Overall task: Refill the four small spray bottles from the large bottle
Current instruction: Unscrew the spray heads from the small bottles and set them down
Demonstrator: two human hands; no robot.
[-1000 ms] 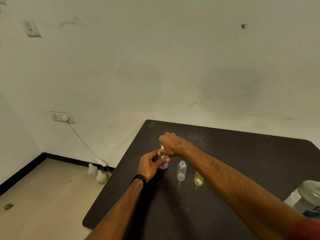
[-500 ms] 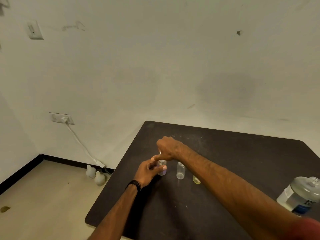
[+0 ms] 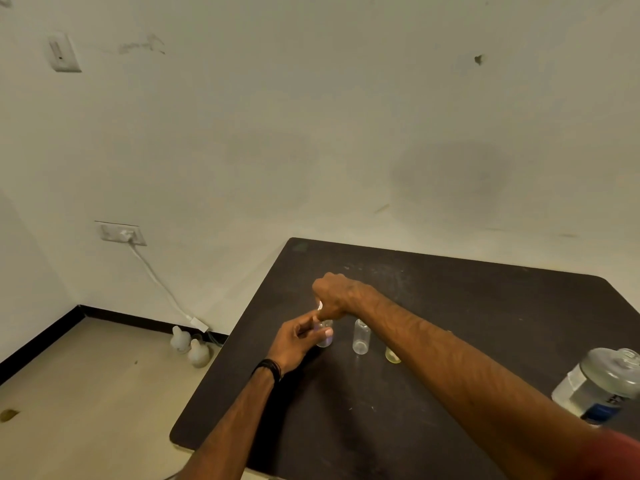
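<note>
On the dark table (image 3: 450, 306) stand three small bottles in a row. My left hand (image 3: 298, 341) grips the leftmost small bottle (image 3: 325, 339), a clear one with a purplish tint. My right hand (image 3: 332, 294) is curled over its top and pinches a white spray cap (image 3: 320, 305). A clear small bottle (image 3: 361, 337) with an open neck stands just to the right. A yellowish small bottle (image 3: 392, 355) is partly hidden behind my right forearm. The large bottle (image 3: 599, 386), clear with a white and blue label, stands uncapped at the right edge.
The table's left edge drops to a beige floor. Two white bottles (image 3: 188, 346) stand on the floor by the wall, under a wall socket (image 3: 119, 233) with a white cable. The near part of the table holds only my forearms.
The view has shifted a little, so the large bottle shows more fully at the right. Both hands stay on the leftmost small bottle, with the right hand still working its cap.
</note>
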